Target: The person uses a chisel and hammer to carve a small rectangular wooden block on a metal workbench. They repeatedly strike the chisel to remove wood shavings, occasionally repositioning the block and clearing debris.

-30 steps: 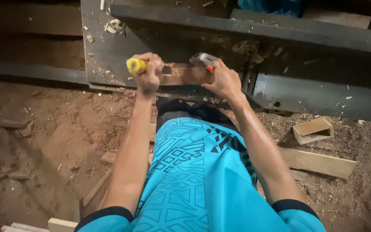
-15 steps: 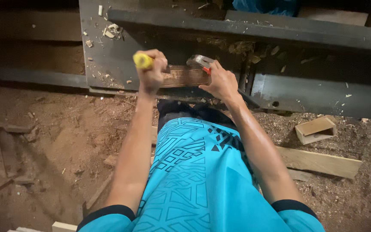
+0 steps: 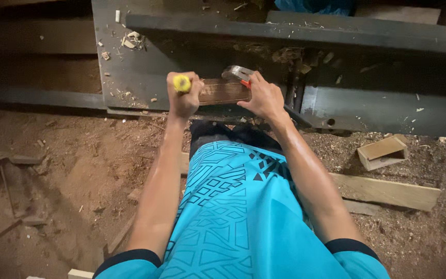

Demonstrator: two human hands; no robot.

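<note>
Hidden and cut-off parts around the wooden block [image 3: 224, 91]

The left hand [image 3: 184, 96] wraps a yellow-ended handle [image 3: 181, 83], hiding its shaft; right of the block, the right hand [image 3: 265, 98] covers most of a metal tool [image 3: 237, 72]. A blue thing [image 3: 313, 5] above is cropped.

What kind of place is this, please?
Probably a woodworking shop. Sawdust covers the dirt floor, planks and offcuts lie about, and wood chips sit on the dark bench where both hands work a wood block.
</note>
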